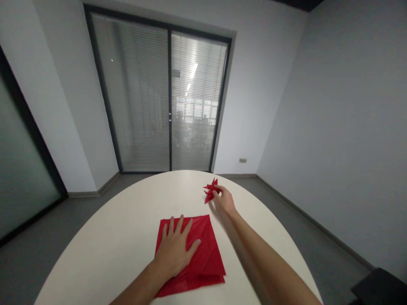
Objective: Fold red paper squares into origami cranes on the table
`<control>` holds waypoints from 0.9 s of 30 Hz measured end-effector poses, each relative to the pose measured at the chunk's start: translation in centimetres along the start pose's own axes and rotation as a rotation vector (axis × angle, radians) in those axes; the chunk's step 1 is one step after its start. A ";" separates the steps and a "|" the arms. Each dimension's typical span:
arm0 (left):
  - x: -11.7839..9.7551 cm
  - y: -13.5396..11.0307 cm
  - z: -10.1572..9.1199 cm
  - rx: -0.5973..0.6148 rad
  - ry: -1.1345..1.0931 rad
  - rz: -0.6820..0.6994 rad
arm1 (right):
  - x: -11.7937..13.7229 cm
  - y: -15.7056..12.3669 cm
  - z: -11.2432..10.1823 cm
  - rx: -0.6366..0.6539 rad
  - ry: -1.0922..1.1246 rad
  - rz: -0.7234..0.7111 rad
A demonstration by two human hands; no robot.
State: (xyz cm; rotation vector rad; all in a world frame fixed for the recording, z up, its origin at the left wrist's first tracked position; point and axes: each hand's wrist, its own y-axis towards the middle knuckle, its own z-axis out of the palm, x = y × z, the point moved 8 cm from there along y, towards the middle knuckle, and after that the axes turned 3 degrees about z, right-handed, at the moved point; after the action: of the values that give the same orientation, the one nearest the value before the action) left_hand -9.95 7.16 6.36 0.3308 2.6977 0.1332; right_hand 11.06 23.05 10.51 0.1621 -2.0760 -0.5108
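Observation:
A stack of thin, creased red sheets (205, 250), probably paper, lies roughly square on the table in front of me. My left hand (176, 248) rests flat on it with fingers spread, covering its left part. Farther off, my right hand (225, 199) pinches small spiky red folded pieces (210, 191) that look like origami cranes. Their pointed tips stick out to the left and upward. The fingers hide the rest, so whether it is one piece or several is unclear.
Both hands are over a round cream table (127, 237) with a curved far edge. Beyond it stands a dark-framed glass partition (170, 97) with blinds. Grey walls rise on both sides, and a black object (381, 286) sits at the lower right.

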 end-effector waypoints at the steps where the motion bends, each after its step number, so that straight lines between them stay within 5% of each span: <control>1: 0.0 -0.2 -0.2 -0.043 -0.035 -0.014 | 0.7 -1.0 -0.3 -0.006 0.040 -0.010; 6: -1.0 -1.2 -0.9 -0.258 -0.444 -0.028 | 5.0 -8.2 -1.9 0.090 0.426 -0.090; 11: -4.8 -1.3 0.9 -0.215 -0.867 0.035 | 6.5 -14.1 -4.4 0.198 0.469 -0.161; 18: -7.6 -1.2 2.3 -0.181 -1.016 0.092 | 4.3 -14.0 -6.1 0.172 0.603 -0.123; 27: -7.8 -0.4 1.3 -0.305 -1.166 0.091 | 6.6 -14.6 -6.8 0.302 0.301 -0.489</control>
State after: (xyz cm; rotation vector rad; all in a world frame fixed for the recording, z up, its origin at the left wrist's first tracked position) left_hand -2.61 4.83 8.16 0.3002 1.4850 0.2705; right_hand 11.99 5.87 12.64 0.8861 -1.7996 -0.4250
